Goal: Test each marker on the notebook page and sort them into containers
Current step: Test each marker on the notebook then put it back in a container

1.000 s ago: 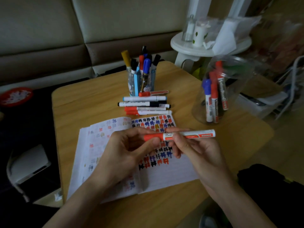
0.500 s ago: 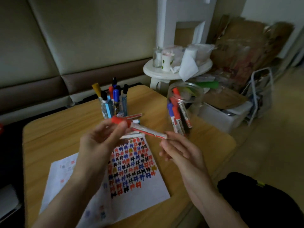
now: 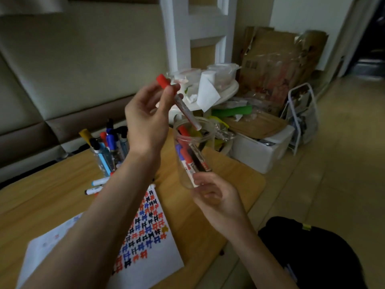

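The left hand [image 3: 145, 119] is raised above the wooden worktop [image 3: 41, 184], its thumb and fingers [image 3: 169, 94] pinching a white marker with a red cap [image 3: 185, 107] just below the cap. The marker slants down to the right, cap uppermost, and its lower end sits at the mouth of a clear plastic jar [image 3: 208, 134]. The right hand [image 3: 214, 197] grips that jar by its base with curled fingers; whether the base rests on the worktop cannot be told. Inside the jar stand several markers with red and blue caps [image 3: 185, 155], leaning against its wall. To the left, behind the left forearm, a clear cup full of upright pens and markers [image 3: 108, 147] stands on the worktop, and a few loose white markers [image 3: 95, 186] lie just in front of it. Nearer the person lies an open white notebook page [image 3: 158, 257], covered in rows of red, blue and black test marks, partly hidden by the left forearm.
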A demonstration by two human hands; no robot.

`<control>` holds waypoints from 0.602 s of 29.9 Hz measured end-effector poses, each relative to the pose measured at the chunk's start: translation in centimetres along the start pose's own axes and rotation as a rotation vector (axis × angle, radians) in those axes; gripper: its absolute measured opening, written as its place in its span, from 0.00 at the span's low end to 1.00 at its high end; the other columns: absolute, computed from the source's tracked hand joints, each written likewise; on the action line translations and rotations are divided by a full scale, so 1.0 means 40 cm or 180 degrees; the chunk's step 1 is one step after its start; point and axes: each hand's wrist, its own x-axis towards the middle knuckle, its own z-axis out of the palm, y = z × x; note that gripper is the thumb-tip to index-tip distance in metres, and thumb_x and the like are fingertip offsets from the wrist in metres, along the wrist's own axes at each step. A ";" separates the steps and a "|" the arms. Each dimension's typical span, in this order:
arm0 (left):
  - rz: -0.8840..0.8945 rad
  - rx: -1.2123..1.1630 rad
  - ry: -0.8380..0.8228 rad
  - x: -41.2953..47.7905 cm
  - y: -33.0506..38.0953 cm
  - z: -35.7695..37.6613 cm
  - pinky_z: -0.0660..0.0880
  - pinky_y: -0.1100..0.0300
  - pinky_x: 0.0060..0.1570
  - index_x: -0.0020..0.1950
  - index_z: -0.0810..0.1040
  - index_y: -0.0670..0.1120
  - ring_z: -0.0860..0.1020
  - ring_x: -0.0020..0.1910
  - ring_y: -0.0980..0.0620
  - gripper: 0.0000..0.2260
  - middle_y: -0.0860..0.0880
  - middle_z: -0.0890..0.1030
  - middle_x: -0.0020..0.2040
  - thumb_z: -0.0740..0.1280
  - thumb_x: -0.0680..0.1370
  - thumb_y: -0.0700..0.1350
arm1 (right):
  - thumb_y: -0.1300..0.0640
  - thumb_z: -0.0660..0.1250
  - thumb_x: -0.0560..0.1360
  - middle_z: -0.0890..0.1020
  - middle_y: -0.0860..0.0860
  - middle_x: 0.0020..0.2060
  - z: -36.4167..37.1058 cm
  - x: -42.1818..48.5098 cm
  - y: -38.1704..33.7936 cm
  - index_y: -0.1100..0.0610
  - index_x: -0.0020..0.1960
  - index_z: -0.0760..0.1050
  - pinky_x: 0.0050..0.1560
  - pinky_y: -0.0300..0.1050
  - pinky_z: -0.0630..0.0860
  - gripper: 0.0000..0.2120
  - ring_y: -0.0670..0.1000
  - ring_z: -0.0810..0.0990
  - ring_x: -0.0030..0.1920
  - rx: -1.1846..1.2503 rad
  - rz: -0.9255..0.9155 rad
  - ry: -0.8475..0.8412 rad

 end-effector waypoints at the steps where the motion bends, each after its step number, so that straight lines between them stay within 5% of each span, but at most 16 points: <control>1: -0.0002 0.0158 -0.0078 0.006 -0.012 0.013 0.80 0.52 0.61 0.63 0.80 0.43 0.84 0.58 0.53 0.11 0.49 0.86 0.56 0.69 0.81 0.42 | 0.57 0.75 0.76 0.82 0.41 0.59 -0.009 -0.003 0.000 0.43 0.60 0.80 0.51 0.41 0.81 0.15 0.43 0.82 0.56 0.0004 -0.0032 0.0004; 10: -0.0077 0.0698 -0.0611 -0.011 -0.083 0.049 0.80 0.66 0.39 0.68 0.72 0.45 0.85 0.50 0.58 0.16 0.54 0.87 0.48 0.68 0.81 0.38 | 0.58 0.74 0.77 0.82 0.43 0.61 -0.039 -0.021 0.001 0.45 0.61 0.79 0.55 0.41 0.80 0.14 0.43 0.82 0.57 -0.0004 -0.0158 -0.0014; 15: 0.0193 0.0853 -0.0705 -0.010 -0.103 0.049 0.80 0.66 0.40 0.64 0.75 0.44 0.83 0.55 0.58 0.13 0.54 0.83 0.54 0.70 0.80 0.38 | 0.59 0.74 0.77 0.82 0.42 0.60 -0.049 -0.028 -0.002 0.45 0.60 0.80 0.57 0.40 0.80 0.15 0.42 0.82 0.57 -0.0032 -0.0198 0.0013; 18: 0.0255 0.1195 -0.0689 -0.002 -0.138 0.039 0.82 0.58 0.53 0.58 0.80 0.48 0.80 0.59 0.60 0.09 0.57 0.82 0.57 0.73 0.79 0.44 | 0.58 0.74 0.77 0.82 0.42 0.60 -0.051 -0.030 0.002 0.45 0.60 0.79 0.57 0.40 0.80 0.15 0.41 0.82 0.56 -0.0073 -0.0179 0.0015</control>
